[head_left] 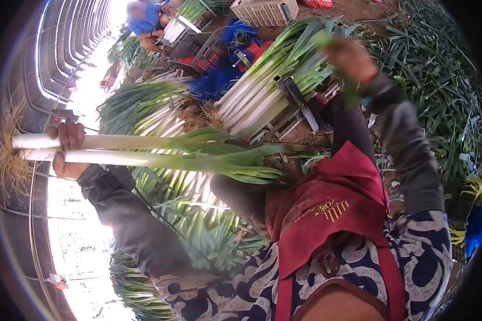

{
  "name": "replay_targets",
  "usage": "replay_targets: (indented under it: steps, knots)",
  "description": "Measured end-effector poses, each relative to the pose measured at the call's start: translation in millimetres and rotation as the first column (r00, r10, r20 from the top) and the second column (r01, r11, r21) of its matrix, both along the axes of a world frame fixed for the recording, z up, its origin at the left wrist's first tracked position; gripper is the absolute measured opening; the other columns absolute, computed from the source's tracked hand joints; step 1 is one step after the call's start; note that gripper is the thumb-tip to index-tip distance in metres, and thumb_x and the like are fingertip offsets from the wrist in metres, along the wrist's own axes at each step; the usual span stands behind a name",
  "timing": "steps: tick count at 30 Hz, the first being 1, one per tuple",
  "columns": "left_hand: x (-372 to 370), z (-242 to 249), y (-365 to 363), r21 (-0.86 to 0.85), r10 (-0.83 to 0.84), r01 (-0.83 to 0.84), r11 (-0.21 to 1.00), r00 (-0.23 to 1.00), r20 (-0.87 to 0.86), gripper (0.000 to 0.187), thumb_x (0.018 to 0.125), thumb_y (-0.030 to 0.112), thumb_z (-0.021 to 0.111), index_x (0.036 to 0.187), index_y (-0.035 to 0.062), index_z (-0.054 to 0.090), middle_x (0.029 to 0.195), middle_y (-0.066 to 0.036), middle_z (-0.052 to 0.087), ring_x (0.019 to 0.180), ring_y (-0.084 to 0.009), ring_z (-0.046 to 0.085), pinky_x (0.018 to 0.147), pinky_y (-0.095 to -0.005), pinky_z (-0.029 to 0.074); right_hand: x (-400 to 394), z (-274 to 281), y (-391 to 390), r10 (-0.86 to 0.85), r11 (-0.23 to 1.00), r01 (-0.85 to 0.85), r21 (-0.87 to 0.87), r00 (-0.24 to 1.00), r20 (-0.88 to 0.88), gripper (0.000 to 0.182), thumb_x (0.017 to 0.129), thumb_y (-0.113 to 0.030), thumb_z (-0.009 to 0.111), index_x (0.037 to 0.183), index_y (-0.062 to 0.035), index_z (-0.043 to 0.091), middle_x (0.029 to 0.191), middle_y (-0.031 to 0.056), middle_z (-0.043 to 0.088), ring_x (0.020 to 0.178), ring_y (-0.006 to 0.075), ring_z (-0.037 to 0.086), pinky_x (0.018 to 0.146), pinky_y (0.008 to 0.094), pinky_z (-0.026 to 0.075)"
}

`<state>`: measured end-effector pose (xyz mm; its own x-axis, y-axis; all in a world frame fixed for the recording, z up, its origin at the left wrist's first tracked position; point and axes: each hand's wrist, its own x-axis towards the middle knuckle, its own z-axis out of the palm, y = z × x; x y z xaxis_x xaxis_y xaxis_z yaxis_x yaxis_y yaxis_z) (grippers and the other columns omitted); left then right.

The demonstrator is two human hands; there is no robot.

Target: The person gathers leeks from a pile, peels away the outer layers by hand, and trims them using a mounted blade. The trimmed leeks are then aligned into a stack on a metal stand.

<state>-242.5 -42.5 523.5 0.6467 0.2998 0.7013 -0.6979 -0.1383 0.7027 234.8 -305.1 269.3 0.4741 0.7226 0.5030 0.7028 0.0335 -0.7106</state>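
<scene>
My left hand (68, 147) is closed around two leeks (139, 150) near their white root ends. They lie level, with the shaggy roots (12, 152) out at the far left and the green tops reaching right, over my lap. My right hand (353, 60) is raised at the upper right, smeared by motion. Blurred green shows at its fingertips and below its wrist, perhaps leaf; its fingers cannot be made out. Just left of it, a bundle of leeks (268, 91) rests on a metal frame (296, 101), roots toward me.
More leeks (150, 109) are piled beyond my left forearm. A heap of green leaves (428, 80) covers the ground at right. At the back are a dark crate (198, 52), blue netting (217, 80), a beige crate (265, 12) and another person (144, 24) handling leeks.
</scene>
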Motion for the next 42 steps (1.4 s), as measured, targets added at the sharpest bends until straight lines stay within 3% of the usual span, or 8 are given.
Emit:
replay_targets:
  steps: [3,5,8,12,21,24,33,42]
  knots:
    - [-12.0,2.6,10.1,0.048,0.009,-0.009,0.999,1.0,0.015,0.04,0.066,0.008,0.068,0.095,0.0062,0.041,0.069,-0.002,0.04,0.063,-0.0119,0.037,0.061,-0.0263,0.03,105.8,51.4,-102.1,-0.537,0.809,0.541,-0.231,0.839,0.085,0.046,0.085,-0.035,0.062,0.122,-0.0096,0.056,0.111,0.0119,0.063,0.103,0.0232,0.06,0.085,0.0379,0.047]
    - [-18.1,4.3,15.4,0.101,-0.074,0.078,0.992,0.997,-0.035,0.04,0.071,0.011,0.067,0.101,0.0067,0.041,0.071,-0.002,0.04,0.066,-0.0122,0.038,0.064,-0.0265,0.03,183.4,27.4,-164.4,-0.678,0.324,0.946,0.029,0.211,0.704,0.05,0.086,-0.037,0.06,0.128,-0.0115,0.05,0.12,0.0119,0.059,0.11,0.0231,0.056,0.087,0.0374,0.046]
    - [-19.6,6.0,18.6,0.141,-0.103,0.109,0.984,0.993,-0.053,0.039,0.074,0.013,0.066,0.104,0.007,0.041,0.072,-0.001,0.041,0.069,-0.012,0.038,0.066,-0.0267,0.03,180.0,5.1,-172.7,-0.79,0.526,0.741,0.416,0.245,0.562,0.04,0.088,-0.031,0.059,0.119,-0.0072,0.055,0.116,0.0126,0.061,0.104,0.0272,0.059,0.089,0.036,0.047]
    - [-12.6,10.7,13.2,0.153,-0.107,0.119,0.981,0.99,-0.087,0.04,0.074,0.014,0.066,0.104,0.0063,0.042,0.073,-0.001,0.042,0.069,-0.0116,0.038,0.065,-0.0266,0.029,40.8,-62.9,-69.1,0.045,0.996,-0.026,0.086,0.973,-0.227,0.017,0.087,-0.015,0.059,0.099,-0.0047,0.067,0.098,0.0091,0.068,0.092,0.0153,0.063,0.08,0.0279,0.049]
    - [-4.1,16.2,-5.6,0.15,-0.071,0.071,0.986,0.997,-0.003,0.04,0.071,0.014,0.069,0.101,0.0058,0.044,0.07,-0.001,0.041,0.064,-0.0109,0.038,0.061,-0.0251,0.031,-205.3,-72.3,58.6,0.616,0.759,-0.642,0.106,0.658,-0.433,0.031,0.085,-0.026,0.063,0.102,-0.0006,0.064,0.094,0.0167,0.066,0.091,0.024,0.064,0.078,0.0357,0.049]
    - [-6.6,14.7,-4.0,0.146,-0.068,0.067,0.987,0.998,0.005,0.04,0.07,0.014,0.07,0.101,0.0059,0.045,0.07,0.0,0.042,0.064,-0.0107,0.039,0.062,-0.0248,0.032,-192.2,-55.4,47.8,0.621,0.48,-0.58,-0.658,0.755,-0.212,0.041,0.081,-0.031,0.066,0.109,-0.0003,0.062,0.098,0.0196,0.065,0.093,0.0234,0.064,0.08,0.0345,0.049]
    - [-5.0,2.7,6.5,0.091,-0.066,0.063,0.994,0.997,0.036,0.043,0.068,0.012,0.071,0.101,0.0044,0.046,0.069,-0.001,0.042,0.064,-0.0121,0.039,0.062,-0.026,0.031,-209.1,-150.1,52.7,0.454,0.477,-0.846,0.239,0.004,-0.891,0.051,0.079,-0.028,0.07,0.121,-0.0045,0.055,0.114,0.0057,0.06,0.1,0.0165,0.057,0.083,0.0331,0.048]
    - [-4.5,-6.2,-5.4,-0.038,0.043,-0.037,0.999,0.984,0.172,0.043,0.059,0.008,0.069,0.093,0.0037,0.045,0.063,0.0,0.04,0.056,-0.0121,0.038,0.058,-0.026,0.033,-181.0,-104.7,50.6,0.538,0.445,-0.79,0.422,-0.141,-0.831,0.055,0.075,-0.019,0.076,0.123,-0.0026,0.053,0.115,0.0072,0.061,0.103,0.0161,0.056,0.092,0.0313,0.044]
